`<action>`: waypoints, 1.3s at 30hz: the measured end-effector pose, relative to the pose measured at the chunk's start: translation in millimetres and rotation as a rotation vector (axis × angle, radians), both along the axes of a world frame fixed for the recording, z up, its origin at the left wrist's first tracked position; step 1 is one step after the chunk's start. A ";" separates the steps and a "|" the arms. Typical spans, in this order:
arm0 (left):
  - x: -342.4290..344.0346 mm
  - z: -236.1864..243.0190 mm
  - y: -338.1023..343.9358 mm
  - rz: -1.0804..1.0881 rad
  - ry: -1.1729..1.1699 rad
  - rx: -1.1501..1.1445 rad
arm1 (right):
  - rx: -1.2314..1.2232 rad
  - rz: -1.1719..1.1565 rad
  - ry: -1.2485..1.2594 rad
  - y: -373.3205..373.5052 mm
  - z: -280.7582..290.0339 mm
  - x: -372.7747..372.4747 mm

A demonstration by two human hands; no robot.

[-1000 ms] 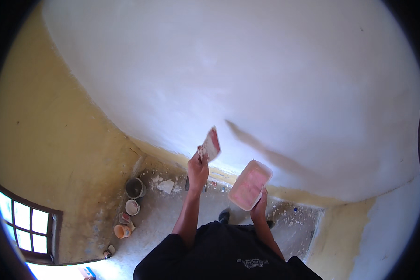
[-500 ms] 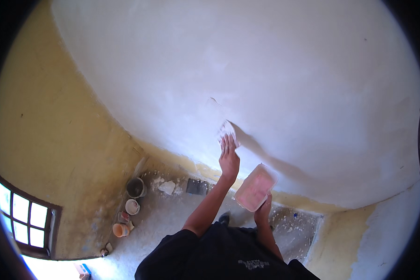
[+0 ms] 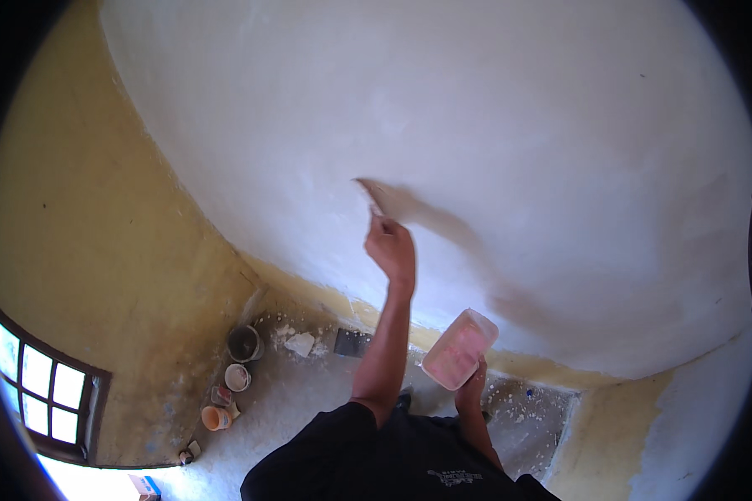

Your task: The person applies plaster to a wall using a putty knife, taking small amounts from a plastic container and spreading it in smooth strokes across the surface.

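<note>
My left hand (image 3: 390, 247) is raised against the white-coated wall (image 3: 518, 184), fingers closed round a thin putty scraper (image 3: 368, 194). The scraper shows nearly edge-on, its far edge at the wall surface. Lower and to the right, my right hand (image 3: 473, 389) grips a rectangular plastic tub (image 3: 461, 349) by its near right side. Pinkish material covers the inside of the tub, which is tilted and held a little away from the wall.
Along the left wall's foot stand a dark bucket (image 3: 245, 343), a white bucket (image 3: 237, 377) and an orange bucket (image 3: 216, 417). A dark flat panel (image 3: 353, 342) and a white piece (image 3: 300, 344) lie on the spattered floor. A barred window (image 3: 38, 380) is at lower left.
My left hand has moved up and left along the wall, turning the scraper from face-on to nearly edge-on. The tub has dropped slightly and tipped, showing more of its inside.
</note>
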State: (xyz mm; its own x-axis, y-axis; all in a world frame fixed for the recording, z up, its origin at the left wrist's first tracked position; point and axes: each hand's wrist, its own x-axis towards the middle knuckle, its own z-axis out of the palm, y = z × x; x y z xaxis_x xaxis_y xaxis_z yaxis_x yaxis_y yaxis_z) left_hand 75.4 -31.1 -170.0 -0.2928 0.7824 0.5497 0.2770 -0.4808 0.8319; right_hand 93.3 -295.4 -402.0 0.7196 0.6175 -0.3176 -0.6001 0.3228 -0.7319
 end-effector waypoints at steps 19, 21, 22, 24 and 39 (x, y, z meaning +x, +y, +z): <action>-70.1 -18.6 -6.4 -0.241 -0.088 -0.071 | 0.014 0.014 -0.031 -4.0 -12.7 8.8; -73.0 -24.5 -1.5 -0.233 -0.056 -0.064 | 0.079 -0.006 -0.032 -9.7 -12.0 9.6; -75.6 -25.0 1.5 -0.214 -0.020 -0.058 | 0.079 -0.007 -0.030 -9.9 -4.9 7.1; -71.5 -26.0 5.5 -0.138 0.056 -0.030 | 0.041 -0.057 -0.062 -9.6 9.4 2.8; -53.4 -160.4 -34.1 -0.189 0.228 -0.249 | 0.109 0.034 0.012 -11.2 -10.4 26.6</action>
